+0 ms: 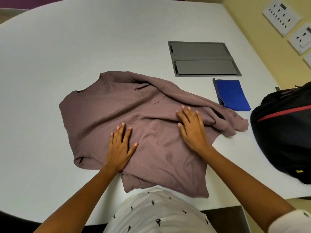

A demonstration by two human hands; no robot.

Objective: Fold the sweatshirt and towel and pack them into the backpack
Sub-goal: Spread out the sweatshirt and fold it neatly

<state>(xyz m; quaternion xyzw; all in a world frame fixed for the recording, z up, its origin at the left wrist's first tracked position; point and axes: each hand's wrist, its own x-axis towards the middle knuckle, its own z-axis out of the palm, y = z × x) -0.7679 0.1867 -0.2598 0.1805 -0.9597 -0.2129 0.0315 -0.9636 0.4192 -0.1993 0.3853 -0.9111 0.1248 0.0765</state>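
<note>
Neither grip held anything: the left grip [120, 148] and right grip [191, 126] both lay flat, fingers straight and spread, pressing on the mauve sweatshirt [117, 105]. The garment was spread front-up at the near middle of the white surface [84, 39], its collar to the far left and its hem at the near edge. Its right side was bunched, a sleeve trailing right toward the black backpack [286, 132].

By my judgement the sweatshirt was only partly folded and needed that loose sleeve brought in. The blue towel [233, 95] looked already folded, lying far right just beside the sleeve. Nothing seemed packed yet; whether the backpack was open could not be told.

Farther off, a grey hatch panel [202, 58] sat flush in the surface and wall sockets [281, 15] lined the right wall. Nothing blocked the way to the backpack.
</note>
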